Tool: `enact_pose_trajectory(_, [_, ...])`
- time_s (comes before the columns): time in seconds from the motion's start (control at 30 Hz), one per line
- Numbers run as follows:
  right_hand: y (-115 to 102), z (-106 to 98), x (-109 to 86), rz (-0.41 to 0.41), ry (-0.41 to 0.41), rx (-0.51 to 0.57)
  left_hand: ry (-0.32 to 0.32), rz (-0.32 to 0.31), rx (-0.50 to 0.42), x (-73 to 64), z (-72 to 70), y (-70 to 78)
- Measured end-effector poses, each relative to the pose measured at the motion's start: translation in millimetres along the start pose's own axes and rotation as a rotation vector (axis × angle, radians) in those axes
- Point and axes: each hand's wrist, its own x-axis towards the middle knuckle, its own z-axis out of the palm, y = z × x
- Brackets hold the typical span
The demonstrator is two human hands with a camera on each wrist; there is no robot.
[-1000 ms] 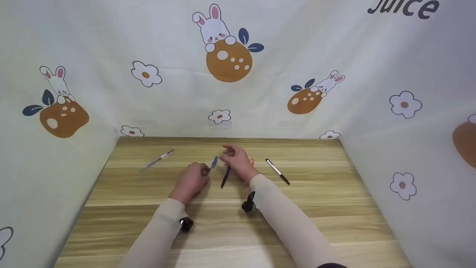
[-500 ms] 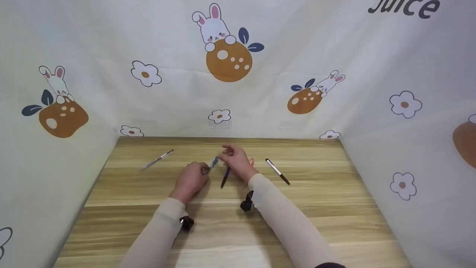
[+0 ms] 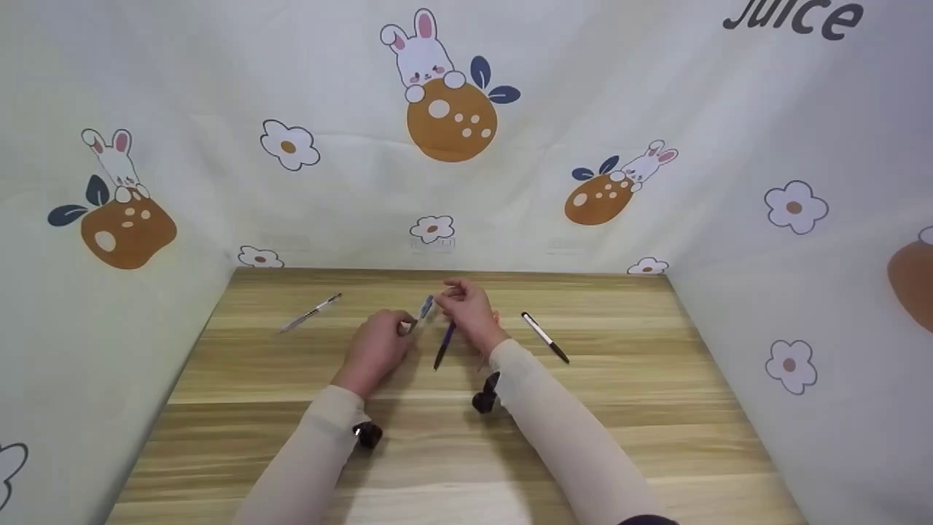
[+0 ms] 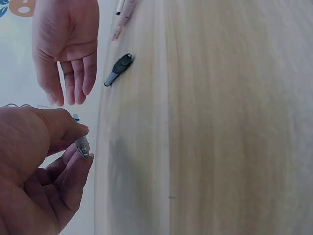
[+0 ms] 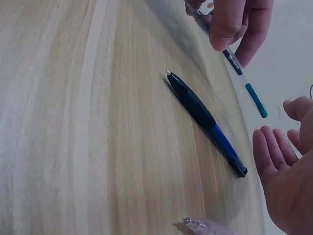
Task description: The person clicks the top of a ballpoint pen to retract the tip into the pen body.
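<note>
A clear pen with a blue-teal end [image 3: 426,306] is pinched between thumb and fingers of my left hand [image 3: 375,350], tilted above the table. In the right wrist view the teal end of this pen [image 5: 255,100] points toward my right hand [image 5: 291,166], a small gap from its fingertips. The right hand [image 3: 470,317] holds nothing, its fingers relaxed and extended in the left wrist view. Below it lies a blue pen with a black grip [image 3: 444,346], its upper end hidden by the hand. A pinkish pen [image 5: 208,226] lies mostly covered under the right wrist.
On the wooden table [image 3: 437,452], a transparent pen [image 3: 311,313] lies at the left, and a white-and-black pen [image 3: 544,337] at the right. Patterned cloth walls [image 3: 328,204] rise around the table's back and sides.
My left hand and its pen have moved slightly up and away; the pen's end now sits a little higher. The right hand has barely shifted. The pens on the table lie as before.
</note>
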Motion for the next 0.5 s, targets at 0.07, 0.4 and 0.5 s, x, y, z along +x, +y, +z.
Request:
enact_pose_trajectory(0.07, [0.8, -0.6, -0.2, 0.004, -0.002, 0.016, 0.007, 0.000, 0.002, -0.6, -0.8, 2.3])
enact_pose_trajectory(0.4, [-0.4, -2.1, -1.2, 0.014, 0.008, 0.063, 0.011, -0.019, -0.019, -3.7, -4.2, 17.6])
enact_pose_trajectory(0.5, [-0.8, -2.1, -1.4, 0.013, 0.005, 0.076, 0.010, -0.016, -0.023, -4.8, -4.5, 20.7])
